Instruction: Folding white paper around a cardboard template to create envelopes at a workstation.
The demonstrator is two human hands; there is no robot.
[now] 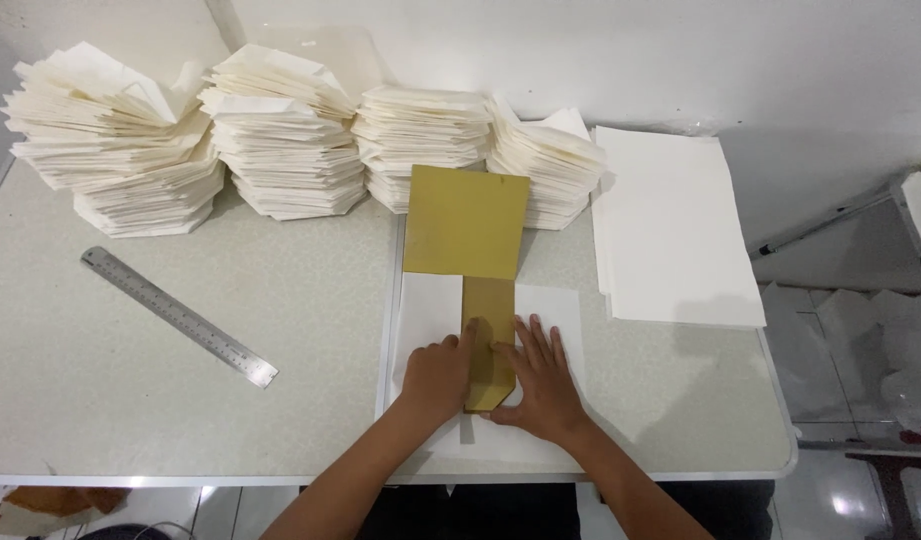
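Note:
A mustard-yellow cardboard template (468,225), wide at the top and narrow below, lies on a white paper sheet (430,310) on the grey table. My left hand (435,378) presses the sheet against the left side of the template's narrow strip (488,345), with its thumb on the strip. Spread flat to the right of the strip, my right hand (542,380) rests on the paper, its fingertips touching the strip's edge. The lower part of the sheet is hidden under both hands.
Several tall stacks of folded white paper (280,135) line the back of the table (100,370). A flat pile of white sheets (670,225) lies at the right. A steel ruler (178,316) lies diagonally at the left. The table's front edge is just below my wrists.

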